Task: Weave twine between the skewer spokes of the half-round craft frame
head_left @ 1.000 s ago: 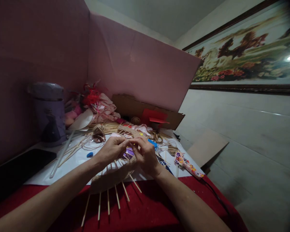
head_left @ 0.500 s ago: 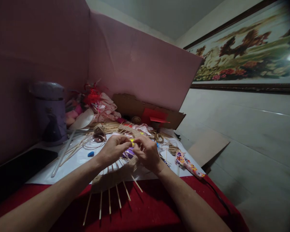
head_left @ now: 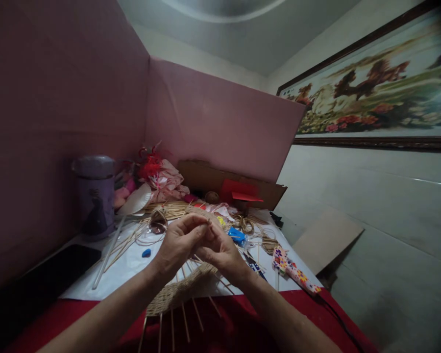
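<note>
Over the middle of the table, my left hand (head_left: 178, 243) and my right hand (head_left: 223, 255) meet at the fingertips. Both are closed in a pinch around something tiny that I cannot make out. Below them lies a curved band of woven twine (head_left: 176, 295) with thin wooden sticks poking out toward me. The hands cover its middle. A small blue lump (head_left: 146, 253), like modelling clay, rests on the white sheet left of my left hand. Behind my right hand is a blue packet (head_left: 237, 235).
A flower-patterned glue gun (head_left: 294, 269) with a dark cord lies at the right edge. At left stand a purple flask (head_left: 95, 201) and a dark flat slab (head_left: 66, 260). Bundled sticks (head_left: 169, 210), twine coils (head_left: 247, 225) and cardboard (head_left: 194, 171) fill the back.
The view has tilted upward, so the table sits lower. My hands have come closer together, with fingertips now touching, and the purple thing between them is hidden.
</note>
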Available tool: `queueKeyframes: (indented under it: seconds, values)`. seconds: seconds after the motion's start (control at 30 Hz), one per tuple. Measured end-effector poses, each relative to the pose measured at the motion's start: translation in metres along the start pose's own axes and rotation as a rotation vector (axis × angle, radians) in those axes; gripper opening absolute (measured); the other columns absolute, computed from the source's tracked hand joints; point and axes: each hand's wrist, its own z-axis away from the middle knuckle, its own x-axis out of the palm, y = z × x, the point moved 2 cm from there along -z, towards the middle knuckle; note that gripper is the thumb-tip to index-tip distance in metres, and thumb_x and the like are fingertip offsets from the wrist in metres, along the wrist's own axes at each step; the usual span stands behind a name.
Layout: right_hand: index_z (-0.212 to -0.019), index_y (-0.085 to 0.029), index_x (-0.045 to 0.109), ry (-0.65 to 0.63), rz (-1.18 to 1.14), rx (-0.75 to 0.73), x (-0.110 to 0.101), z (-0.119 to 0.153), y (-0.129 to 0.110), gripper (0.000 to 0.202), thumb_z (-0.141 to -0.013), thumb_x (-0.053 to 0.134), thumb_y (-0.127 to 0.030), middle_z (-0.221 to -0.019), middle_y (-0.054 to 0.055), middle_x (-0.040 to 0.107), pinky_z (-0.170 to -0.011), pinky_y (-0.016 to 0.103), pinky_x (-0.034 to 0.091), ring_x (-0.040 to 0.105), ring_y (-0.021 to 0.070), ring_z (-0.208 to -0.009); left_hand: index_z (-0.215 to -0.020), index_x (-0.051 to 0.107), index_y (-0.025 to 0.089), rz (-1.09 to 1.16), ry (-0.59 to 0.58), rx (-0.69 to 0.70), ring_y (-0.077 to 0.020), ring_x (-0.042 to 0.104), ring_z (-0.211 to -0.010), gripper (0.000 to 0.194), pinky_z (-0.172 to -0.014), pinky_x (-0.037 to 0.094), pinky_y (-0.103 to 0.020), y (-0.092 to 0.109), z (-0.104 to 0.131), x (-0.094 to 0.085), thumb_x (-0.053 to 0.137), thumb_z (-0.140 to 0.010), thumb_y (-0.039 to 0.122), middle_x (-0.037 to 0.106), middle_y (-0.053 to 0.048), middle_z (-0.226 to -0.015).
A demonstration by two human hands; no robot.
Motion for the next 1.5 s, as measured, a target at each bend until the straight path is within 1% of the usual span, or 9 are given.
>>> queueKeyframes:
  seconds: [0.13,0.3,0.53,0.67,0.8,0.97,1.2,1.4,1.5]
  values:
    - [-0.078,-0.017,0.058,0.074,-0.004,0.128,-0.008,-0.009,-0.004,0.023,-0.074,0.066,-0.038,-0.057,-0.005,0.047,-0.042,0.018,0.027,0.034,0.0049,-0.045,-0.076,0.058,0.015,0.129,0.061,-0.101,-0.0021,0.035,-0.035,0.017,-0.034,0.023,-0.014,0.019,-0.004,-0.006,0.067,-0.073,0.03,0.053,0.005,-0.05]
    - [-0.073,-0.016,0.064,0.149,0.263,0.011,-0.016,-0.018,-0.019,0.02,-0.076,0.064,-0.036,-0.055,-0.004,0.045,-0.046,0.022,0.026,0.035,0.0068,-0.049,-0.068,0.057,0.013,0.073,0.06,-0.016,-0.0013,0.025,-0.033,0.02,-0.033,0.017,-0.014,0.039,-0.015,-0.009,0.063,-0.077,0.029,0.036,0.009,-0.038]
    - [-0.077,-0.017,0.068,0.175,0.662,-0.166,-0.055,-0.018,-0.026,0.015,-0.077,0.063,-0.031,-0.056,-0.003,0.049,-0.049,0.024,0.03,0.037,0.0086,-0.051,-0.079,0.058,0.014,0.095,0.002,-0.061,-0.0041,0.043,-0.038,0.016,-0.036,0.029,-0.014,0.025,-0.02,0.003,0.065,-0.076,0.028,0.06,0.001,-0.053]
    - [-0.085,-0.018,0.065,0.123,0.476,0.024,-0.077,-0.017,-0.022,0.019,-0.075,0.065,-0.034,-0.07,0.0,0.057,-0.056,0.024,0.039,0.048,0.0106,-0.06,-0.074,0.059,0.013,0.074,-0.005,-0.03,-0.007,0.052,-0.046,0.017,-0.037,0.034,-0.015,0.007,-0.028,0.008,0.067,-0.075,0.027,0.066,-0.003,-0.067]
    - [-0.102,-0.019,0.058,-0.029,0.052,0.17,-0.073,-0.013,-0.016,0.038,-0.07,0.069,-0.037,-0.088,0.003,0.061,-0.056,0.023,0.044,0.056,0.0116,-0.068,-0.075,0.062,0.011,0.107,-0.008,-0.018,-0.0104,0.058,-0.055,0.016,-0.047,0.044,-0.019,-0.002,-0.038,0.02,0.068,-0.073,0.025,0.066,-0.004,-0.064]
    - [-0.098,-0.017,0.053,0.101,0.011,0.24,-0.077,-0.009,-0.017,0.035,-0.075,0.067,-0.04,-0.054,-0.005,0.055,-0.035,0.015,0.019,0.029,0.0017,-0.035,-0.076,0.065,0.011,0.109,0.016,-0.011,-0.01,0.059,-0.058,0.016,-0.053,0.045,-0.019,-0.002,-0.045,0.033,0.07,-0.071,0.025,0.066,-0.004,-0.065]
    - [-0.11,-0.021,0.053,0.055,-0.112,0.177,-0.092,-0.008,-0.032,0.067,-0.055,0.078,-0.049,-0.103,0.005,0.057,-0.065,0.028,0.051,0.058,0.0132,-0.077,-0.075,0.063,0.011,0.093,-0.16,-0.025,-0.0112,0.058,-0.054,0.018,-0.051,0.044,-0.021,0.001,-0.045,0.044,0.062,-0.078,0.029,0.064,-0.003,-0.059]
    - [-0.079,-0.016,0.06,0.054,-0.061,0.135,-0.083,-0.002,-0.02,0.028,-0.072,0.069,-0.042,-0.056,-0.005,0.049,-0.036,0.017,0.018,0.031,0.0025,-0.039,-0.078,0.062,0.014,-0.179,-0.115,0.038,-0.0087,0.049,-0.042,0.019,-0.039,0.034,-0.019,0.003,-0.042,0.049,0.063,-0.077,0.032,0.054,0.002,-0.05]
    - [-0.069,-0.016,0.059,0.156,0.036,0.087,-0.086,0.0,-0.017,0.028,-0.075,0.064,-0.042,-0.047,-0.006,0.045,-0.038,0.019,0.02,0.03,0.0038,-0.039,-0.075,0.061,0.015,-0.32,-0.032,0.102,-0.0083,0.048,-0.043,0.018,-0.037,0.031,-0.019,0.004,-0.041,0.047,0.064,-0.074,0.032,0.054,0.001,-0.057]
